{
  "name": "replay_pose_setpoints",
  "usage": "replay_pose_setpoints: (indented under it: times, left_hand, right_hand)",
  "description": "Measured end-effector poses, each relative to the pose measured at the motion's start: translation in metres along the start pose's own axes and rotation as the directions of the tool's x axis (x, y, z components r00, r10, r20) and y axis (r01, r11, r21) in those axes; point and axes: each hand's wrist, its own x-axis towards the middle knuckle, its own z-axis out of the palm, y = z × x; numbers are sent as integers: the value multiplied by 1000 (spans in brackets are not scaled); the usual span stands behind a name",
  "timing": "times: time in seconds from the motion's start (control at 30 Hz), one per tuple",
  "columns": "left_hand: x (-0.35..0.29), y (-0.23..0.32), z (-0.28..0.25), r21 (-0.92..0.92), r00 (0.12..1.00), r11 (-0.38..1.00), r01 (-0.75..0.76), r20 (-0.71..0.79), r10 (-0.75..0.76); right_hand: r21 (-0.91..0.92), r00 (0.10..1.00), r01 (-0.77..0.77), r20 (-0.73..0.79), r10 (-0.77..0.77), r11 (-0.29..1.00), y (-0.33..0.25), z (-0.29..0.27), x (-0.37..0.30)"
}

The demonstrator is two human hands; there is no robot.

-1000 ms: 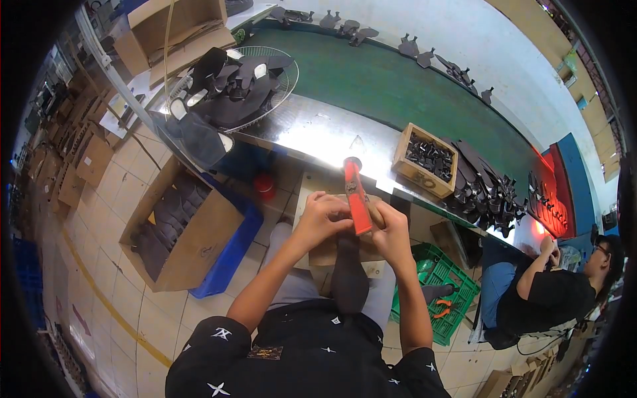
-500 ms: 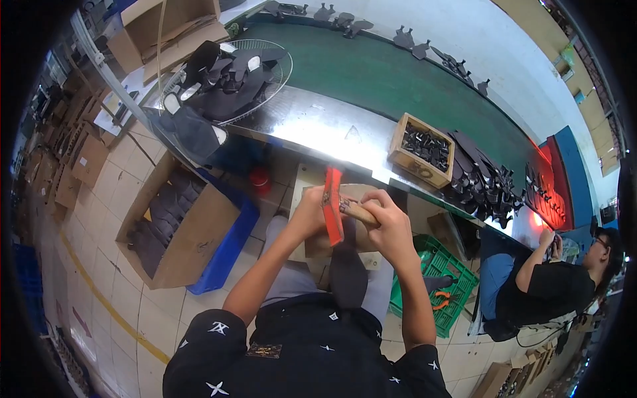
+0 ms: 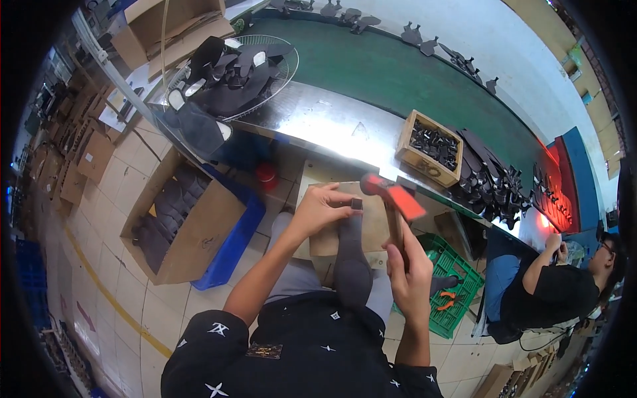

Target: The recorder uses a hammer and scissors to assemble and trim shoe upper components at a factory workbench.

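My left hand (image 3: 323,211) pinches a small dark heel block (image 3: 356,203) at the narrow far end of a dark grey shoe sole (image 3: 353,268). The sole hangs down toward my lap, its wide end near my shirt. In my right hand (image 3: 410,268) is a hammer (image 3: 401,201), gripped by its wooden handle. Its orange-red head is raised to the right of the heel block, apart from it. Behind the sole lies a pale work board (image 3: 325,235). Whether the block is fixed to the sole I cannot tell.
On the metal-edged table (image 3: 332,126) stand a wooden box (image 3: 415,159) of small black parts, a pile of soles with heels (image 3: 488,179) and a wire basket (image 3: 295,66). A carton of soles (image 3: 199,245) is left, a green crate (image 3: 464,305) right. A co-worker (image 3: 551,285) sits at far right.
The hammer has swung right and away from the sole, and its head has turned. My left fingers, previously behind the hammer head, now show pinching the heel block.
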Motion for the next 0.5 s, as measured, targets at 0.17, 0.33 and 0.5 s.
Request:
replay_pose_setpoints:
  times: [0.17,0.33,0.5]
  left_hand:
    - [-3,6,4,-72,997,996,59,-43,-62]
    - [-1,5,3,-20,998,999,50,-24,-51]
    - [-4,4,4,-21,998,998,53,-34,-53]
  right_hand:
    - [-137,995,97,14,-96,986,-13,3,-8]
    - [-127,998,40,60,-33,991,-13,-1,-9]
    - [-103,993,65,109,-53,993,-2,6,-6]
